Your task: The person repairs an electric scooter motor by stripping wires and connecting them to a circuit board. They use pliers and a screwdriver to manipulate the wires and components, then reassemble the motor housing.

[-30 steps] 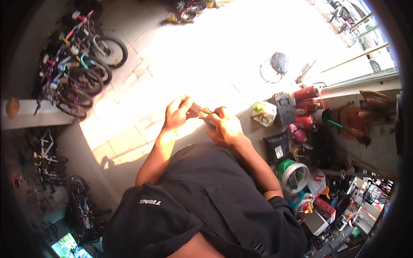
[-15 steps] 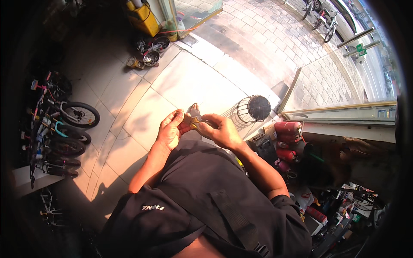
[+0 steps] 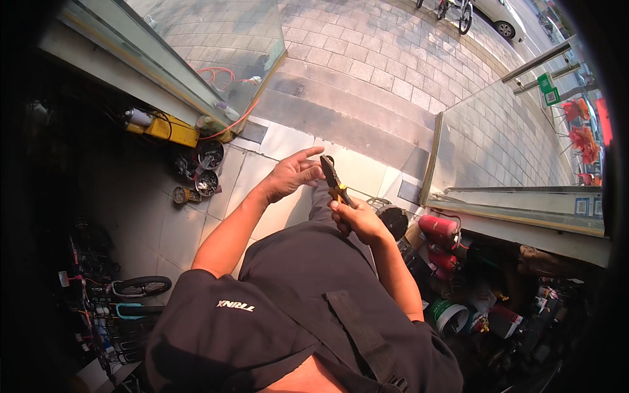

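Since half a second ago, the pliers have been turned more upright, the left hand, then bunched against them, has been opened out, and the view has been swung toward the doorway. By the right hand, whose fingers are clamped round the yellow-and-black handles, the pliers are held in front of the body, with their dark head pointed up and slightly left. The left fingers are held apart, with the index stretched out beside the head of the pliers; whether contact is made cannot be told. Below the hands, a dark leg and a black shirt crossed by a strap are seen. Tiles are lit by sun beyond the hands. To the right, a black wire basket, red cylinders and a bucket are set near the wall. To the left, bikes and a yellow box are partly lost in shadow. Ahead, steps and brick paving are flanked by glass panels, and farther off a white car is parked.
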A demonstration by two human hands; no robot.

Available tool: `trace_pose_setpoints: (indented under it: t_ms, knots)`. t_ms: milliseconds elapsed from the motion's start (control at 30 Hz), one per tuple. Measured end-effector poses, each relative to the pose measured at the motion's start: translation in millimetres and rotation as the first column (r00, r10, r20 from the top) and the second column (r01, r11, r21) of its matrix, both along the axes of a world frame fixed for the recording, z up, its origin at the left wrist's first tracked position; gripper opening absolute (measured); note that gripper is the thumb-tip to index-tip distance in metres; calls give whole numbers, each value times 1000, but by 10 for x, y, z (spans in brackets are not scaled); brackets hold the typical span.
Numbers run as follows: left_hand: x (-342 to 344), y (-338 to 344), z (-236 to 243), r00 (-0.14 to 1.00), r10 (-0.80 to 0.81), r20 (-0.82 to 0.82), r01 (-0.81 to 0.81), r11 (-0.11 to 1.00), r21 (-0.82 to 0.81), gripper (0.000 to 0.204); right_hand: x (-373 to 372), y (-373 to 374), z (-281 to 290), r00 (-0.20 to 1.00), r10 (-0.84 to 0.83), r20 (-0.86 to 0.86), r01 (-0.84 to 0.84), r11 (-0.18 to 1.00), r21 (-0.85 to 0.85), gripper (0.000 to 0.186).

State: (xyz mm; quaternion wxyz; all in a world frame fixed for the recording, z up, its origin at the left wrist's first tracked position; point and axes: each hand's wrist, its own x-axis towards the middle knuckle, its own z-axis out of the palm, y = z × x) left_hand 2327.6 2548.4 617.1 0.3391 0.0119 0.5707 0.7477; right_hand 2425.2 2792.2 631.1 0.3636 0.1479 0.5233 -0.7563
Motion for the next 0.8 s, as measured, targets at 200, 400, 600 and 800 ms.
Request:
trace_pose_setpoints:
  t_ms: [200, 400, 600, 800]
  knots:
    - [-859, -1403, -1613, 719, 661, 215, -483, 698, -529, 65, -2090, 53, -117, 987, -32, -160, 64, 978, 200, 22]
    - [-586, -2226, -2143, 396, 860, 321, -339, 462, -820, 43, -3574, 371, -90, 905, -193, -378, 236, 969, 71, 39]
    - [-2391, -1843, -2075, 739, 473, 480, 194, 532, -824, 43, -4980, 623, -392, 908, -384, -167, 405, 907, 114, 37]
    - [-4968, -1432, -2617, 854, 484, 190, -226, 675, -702, 48, -5893, 761, -486, 861, -382, -335, 501, 750, 432, 36]
